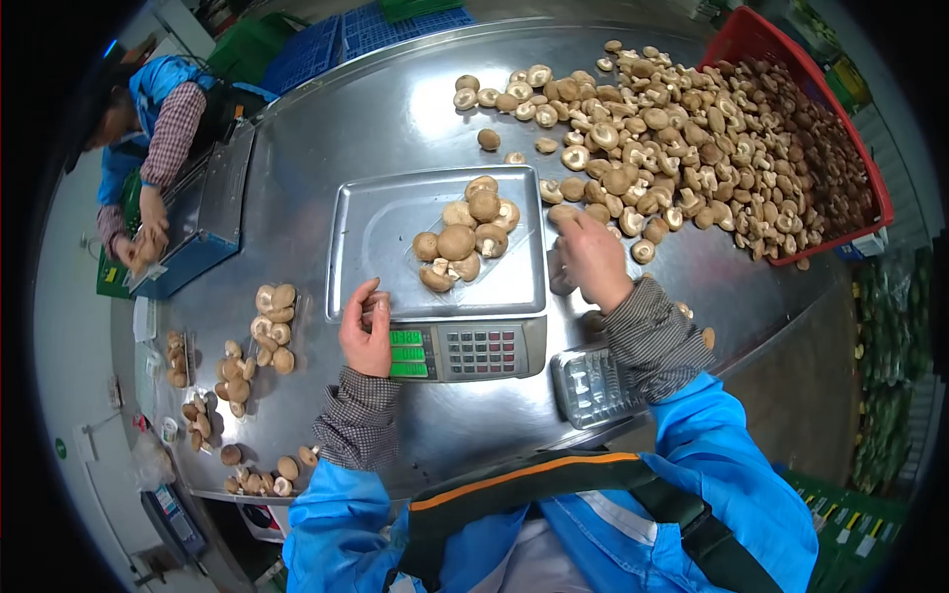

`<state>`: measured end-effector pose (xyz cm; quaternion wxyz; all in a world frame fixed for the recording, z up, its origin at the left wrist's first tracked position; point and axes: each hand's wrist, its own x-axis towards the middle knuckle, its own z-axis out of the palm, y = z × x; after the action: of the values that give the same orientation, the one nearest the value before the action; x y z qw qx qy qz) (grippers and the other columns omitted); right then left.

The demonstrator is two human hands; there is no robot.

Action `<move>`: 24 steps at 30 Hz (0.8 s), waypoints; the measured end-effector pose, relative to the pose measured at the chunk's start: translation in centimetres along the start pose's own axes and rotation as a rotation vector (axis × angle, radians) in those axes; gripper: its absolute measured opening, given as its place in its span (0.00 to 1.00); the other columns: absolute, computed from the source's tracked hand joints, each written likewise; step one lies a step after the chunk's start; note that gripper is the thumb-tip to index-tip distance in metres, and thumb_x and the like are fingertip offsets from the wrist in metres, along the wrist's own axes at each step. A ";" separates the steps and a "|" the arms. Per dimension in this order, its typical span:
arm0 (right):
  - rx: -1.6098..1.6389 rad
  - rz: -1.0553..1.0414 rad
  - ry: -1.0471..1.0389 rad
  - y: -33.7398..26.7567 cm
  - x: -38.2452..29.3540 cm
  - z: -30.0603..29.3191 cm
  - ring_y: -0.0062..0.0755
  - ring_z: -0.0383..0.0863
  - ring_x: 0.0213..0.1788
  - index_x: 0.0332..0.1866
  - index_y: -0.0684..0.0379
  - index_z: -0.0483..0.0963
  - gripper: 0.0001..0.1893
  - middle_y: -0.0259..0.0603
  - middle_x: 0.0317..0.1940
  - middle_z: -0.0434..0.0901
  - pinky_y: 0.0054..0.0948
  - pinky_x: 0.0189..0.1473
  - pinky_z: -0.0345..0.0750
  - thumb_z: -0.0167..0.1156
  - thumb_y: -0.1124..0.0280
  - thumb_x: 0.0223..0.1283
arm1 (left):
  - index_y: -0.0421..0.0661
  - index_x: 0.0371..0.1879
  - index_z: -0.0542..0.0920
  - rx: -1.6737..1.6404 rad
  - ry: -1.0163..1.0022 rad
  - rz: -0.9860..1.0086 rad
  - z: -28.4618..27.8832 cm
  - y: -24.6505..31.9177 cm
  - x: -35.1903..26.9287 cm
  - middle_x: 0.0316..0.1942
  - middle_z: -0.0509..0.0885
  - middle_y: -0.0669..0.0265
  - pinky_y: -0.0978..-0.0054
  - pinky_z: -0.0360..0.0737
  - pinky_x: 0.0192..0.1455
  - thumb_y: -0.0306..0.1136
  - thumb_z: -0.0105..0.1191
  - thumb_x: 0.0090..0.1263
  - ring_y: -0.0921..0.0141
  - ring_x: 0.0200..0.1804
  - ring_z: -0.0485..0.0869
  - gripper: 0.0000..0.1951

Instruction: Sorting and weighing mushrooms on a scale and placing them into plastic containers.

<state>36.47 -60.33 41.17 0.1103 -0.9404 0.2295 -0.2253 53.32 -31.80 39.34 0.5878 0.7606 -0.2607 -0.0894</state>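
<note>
A digital weighing scale (485, 352) with a lit green display and keypad stands before me. On its metal pan (371, 215) a pile of shiitake mushrooms (456, 242) sits on what looks like a clear plastic tray. My left hand (367, 330) is at the pan's front left corner, empty, thumb and fingers apart. To the right of the pan, my right hand (593, 256) has its fingertips at a brown mushroom cap (562, 213); whether they grip it is unclear. Below that hand lie clear plastic trays (593, 385), partly covered by my sleeve.
Loose mushrooms (652, 141) spill from a tipped red crate (852, 156) across the steel table (296, 200). Filled mushroom trays (274, 326) and loose mushrooms (259, 482) lie at left. At far left another person (167, 133) handles mushrooms over a blue-sided machine (200, 222).
</note>
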 end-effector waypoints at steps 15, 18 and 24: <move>0.957 0.371 -0.096 3.8 1.4 -0.6 0.20 0.77 0.30 0.49 0.66 0.71 0.14 0.35 0.31 0.75 0.19 0.30 0.76 0.60 0.72 0.60 | 0.43 0.38 0.83 0.499 -0.154 -0.067 0.1 4.1 0.2 0.29 0.77 0.66 0.74 0.76 0.39 0.37 0.61 0.62 0.72 0.33 0.77 0.11; 1.057 0.344 -0.165 1.7 3.4 -1.5 0.21 0.79 0.29 0.49 0.67 0.69 0.14 0.37 0.31 0.76 0.19 0.29 0.77 0.59 0.72 0.63 | 0.41 0.35 0.82 0.738 -0.209 -0.001 2.3 5.0 0.3 0.27 0.76 0.60 0.68 0.77 0.40 0.44 0.62 0.60 0.64 0.33 0.79 0.17; 1.084 0.448 -0.242 0.3 3.6 3.4 0.24 0.80 0.27 0.50 0.69 0.71 0.13 0.43 0.31 0.78 0.25 0.31 0.78 0.54 0.74 0.64 | 0.40 0.35 0.80 0.933 -0.249 -0.088 5.4 4.9 1.4 0.36 0.79 0.53 0.60 0.77 0.47 0.48 0.58 0.60 0.55 0.43 0.80 0.20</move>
<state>40.84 -62.01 39.45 0.6446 -0.6978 0.2602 -0.1730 50.68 -37.92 42.55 0.1440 0.9369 -0.3090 -0.0781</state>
